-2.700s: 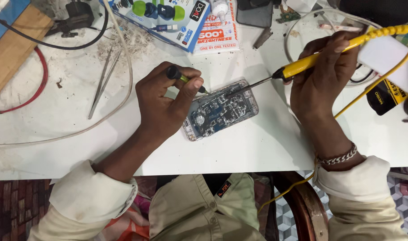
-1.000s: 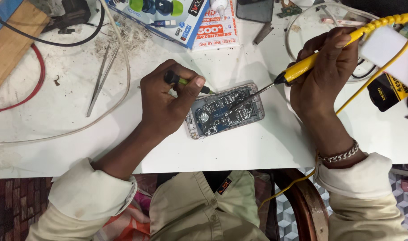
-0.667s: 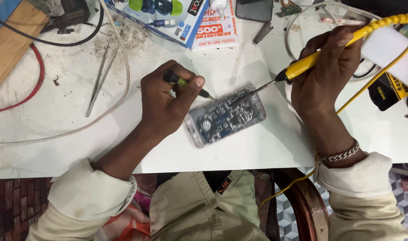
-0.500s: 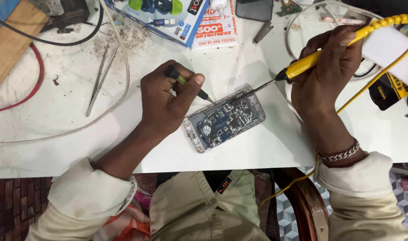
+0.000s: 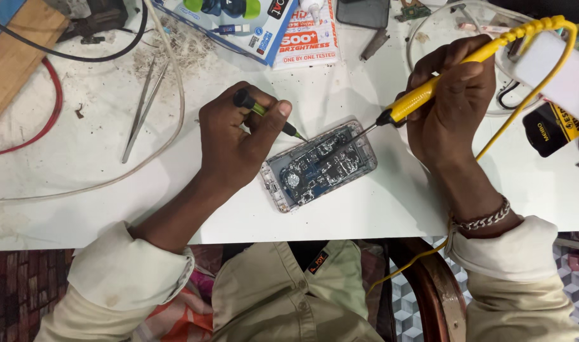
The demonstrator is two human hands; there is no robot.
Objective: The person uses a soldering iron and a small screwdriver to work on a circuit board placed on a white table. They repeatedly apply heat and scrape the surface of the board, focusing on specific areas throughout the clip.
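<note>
We see an opened phone (image 5: 320,166) lying back-up and slightly tilted on the white counter (image 5: 378,209), near its front edge, with its circuit board (image 5: 324,163) bared inside the clear frame. It sits between our two hands, close to both. Our left hand (image 5: 233,140) rests just left of the phone, its fingers (image 5: 273,114) curled tight around a small green-and-black screwdriver (image 5: 264,113) whose dark tip comes down at the phone's upper left edge. Our right hand (image 5: 453,101) hovers to the upper right of the phone, fingers closed in a pen grip on a yellow-handled soldering iron (image 5: 422,95); its thin metal tip reaches down-left onto the upper part of the board. A yellow cord (image 5: 530,101) loops from the iron's top end around the right wrist side, and a metal chain bracelet (image 5: 482,218) circles that wrist. Farther out, a pair of tweezers (image 5: 143,111) lies well to the left of the left hand, beside a long pale cable (image 5: 169,126). A red wire (image 5: 48,114) and a wooden block (image 5: 20,47) lie at the far left, and printed cartons (image 5: 264,28) lie at the counter's far edge.
</note>
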